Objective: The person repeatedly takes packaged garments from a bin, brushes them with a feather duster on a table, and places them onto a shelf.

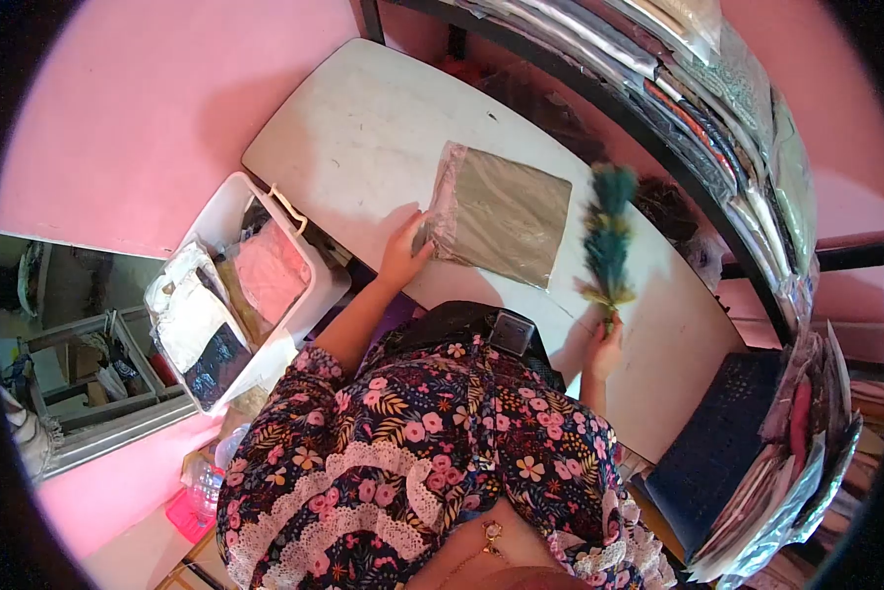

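Observation:
An olive-brown folded cloth in a clear plastic bag [509, 214] lies flat on the white table [334, 128] in front of me. My left hand [405, 253] is at the bag's left edge, with thumb and fingers closed on the plastic there. To the right of the bag, my right hand [602, 352] grips the handle end of a feather duster [609, 241]. Its dark green feathers point away from me above the table and look slightly blurred. The duster and the bag are apart.
A white plastic bin [319, 280] holding bagged clothes stands at the left, beside the table. Stacks of bagged folded fabrics [698, 118] fill a black-framed rack [599, 108] along the far right. Dark blue cloth [722, 433] and more bagged items sit at the near right.

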Available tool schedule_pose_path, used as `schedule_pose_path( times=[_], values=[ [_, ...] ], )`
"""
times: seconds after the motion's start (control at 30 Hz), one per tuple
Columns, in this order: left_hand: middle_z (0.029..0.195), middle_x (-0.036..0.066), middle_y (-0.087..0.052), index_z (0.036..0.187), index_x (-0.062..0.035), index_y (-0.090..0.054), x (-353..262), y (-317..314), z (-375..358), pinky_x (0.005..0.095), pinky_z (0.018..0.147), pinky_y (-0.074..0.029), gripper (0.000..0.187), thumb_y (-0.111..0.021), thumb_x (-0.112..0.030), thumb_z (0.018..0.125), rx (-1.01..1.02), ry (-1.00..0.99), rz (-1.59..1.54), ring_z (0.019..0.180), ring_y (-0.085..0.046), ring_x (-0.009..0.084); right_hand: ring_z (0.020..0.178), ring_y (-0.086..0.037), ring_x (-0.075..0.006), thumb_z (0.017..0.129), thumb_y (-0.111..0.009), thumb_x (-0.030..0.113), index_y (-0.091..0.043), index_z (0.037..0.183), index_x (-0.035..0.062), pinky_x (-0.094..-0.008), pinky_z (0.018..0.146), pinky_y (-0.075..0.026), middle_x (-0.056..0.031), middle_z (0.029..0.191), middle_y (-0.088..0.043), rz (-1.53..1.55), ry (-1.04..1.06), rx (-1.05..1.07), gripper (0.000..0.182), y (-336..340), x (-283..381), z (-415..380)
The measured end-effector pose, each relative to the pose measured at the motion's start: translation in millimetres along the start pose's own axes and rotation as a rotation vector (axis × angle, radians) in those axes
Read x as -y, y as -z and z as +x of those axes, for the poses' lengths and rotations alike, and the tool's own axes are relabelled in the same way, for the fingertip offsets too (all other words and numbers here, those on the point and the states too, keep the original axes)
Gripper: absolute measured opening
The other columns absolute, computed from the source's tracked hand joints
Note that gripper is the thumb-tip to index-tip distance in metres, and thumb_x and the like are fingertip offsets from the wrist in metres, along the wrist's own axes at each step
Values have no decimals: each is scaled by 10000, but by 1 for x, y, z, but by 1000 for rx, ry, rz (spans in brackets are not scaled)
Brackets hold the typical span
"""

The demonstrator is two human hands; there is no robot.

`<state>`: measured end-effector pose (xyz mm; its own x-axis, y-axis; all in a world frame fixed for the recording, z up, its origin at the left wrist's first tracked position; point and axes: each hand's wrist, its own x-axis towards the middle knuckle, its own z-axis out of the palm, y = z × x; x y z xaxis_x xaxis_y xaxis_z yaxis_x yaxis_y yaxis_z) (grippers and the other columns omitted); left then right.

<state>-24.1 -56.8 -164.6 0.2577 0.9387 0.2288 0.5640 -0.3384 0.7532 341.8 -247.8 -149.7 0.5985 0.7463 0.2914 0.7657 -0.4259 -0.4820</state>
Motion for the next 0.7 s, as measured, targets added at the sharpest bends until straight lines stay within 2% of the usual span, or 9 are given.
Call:
schedule_pose_path(
  times=[0.03,0.07,0.13,0.2,0.27,0.33,0.47,0.6,0.7],
  values=[
    [1294,191,-465,1272,-80,-474,1,-3,0,390,973,-371,536,-642,-236,788,-78,44,-131,1162,-483,313,974,-560,-376,845,-551,184,-470,1239,135,-470,776,-464,-169,1095,-576,-8,-281,126,405,10,0,1],
    [1294,191,-465,1272,-80,-474,3,-6,0,390,973,-371,536,-642,-236,788,-77,47,-130,1162,-483,313,974,-560,-376,845,-551,184,-470,1239,135,-470,776,-464,-169,1095,-576,-9,-282,129,405,15,-2,1],
    [1159,222,-556,1193,-8,-523,7,-8,2,358,843,-467,493,-637,-256,783,-15,295,-87,1015,-574,344,1098,-477,-375,821,-570,158,-464,1247,147,-492,862,-413,-171,1169,-530,-465,-128,20,440,28,-4,2],
    [1075,213,-591,1146,12,-548,11,-4,14,357,800,-476,465,-636,-265,783,129,362,-94,946,-598,325,1163,-412,-365,788,-613,173,-479,1228,128,-496,924,-365,-157,1206,-501,-427,-40,-82,462,26,13,12],
    [992,204,-626,1100,31,-573,4,3,25,356,757,-485,445,-635,-274,782,273,428,-101,878,-622,306,1145,-433,-356,759,-651,201,-487,1211,89,-476,947,-358,-162,1193,-509,-23,430,-45,494,16,46,35],
    [889,142,-649,1021,28,-612,-10,5,40,324,716,-475,386,-624,-286,796,498,653,-158,819,-617,240,1153,-428,-354,727,-681,212,-488,1199,57,-461,972,-343,-161,1199,-505,132,679,174,533,-20,85,46],
    [718,1,-552,916,-43,-629,-49,-1,48,256,563,-392,281,-598,-309,828,393,672,-467,632,-484,96,1147,-474,-337,719,-678,179,-475,1253,85,-426,955,-379,-119,1249,-508,273,881,402,580,-42,186,50],
    [720,-24,-528,892,-47,-601,-96,0,61,242,598,-375,267,-578,-312,867,296,430,-701,674,-473,69,1127,-507,-337,738,-645,104,-495,1247,87,-401,924,-414,-125,1242,-527,344,819,346,531,-64,191,63],
    [957,45,-599,1085,-22,-572,-114,11,66,291,754,-440,356,-590,-310,876,342,445,-800,856,-535,127,1060,-561,-319,794,-518,-15,-541,1179,29,-331,859,-460,-130,1125,-603,570,417,548,388,-30,199,88]
  ],
)
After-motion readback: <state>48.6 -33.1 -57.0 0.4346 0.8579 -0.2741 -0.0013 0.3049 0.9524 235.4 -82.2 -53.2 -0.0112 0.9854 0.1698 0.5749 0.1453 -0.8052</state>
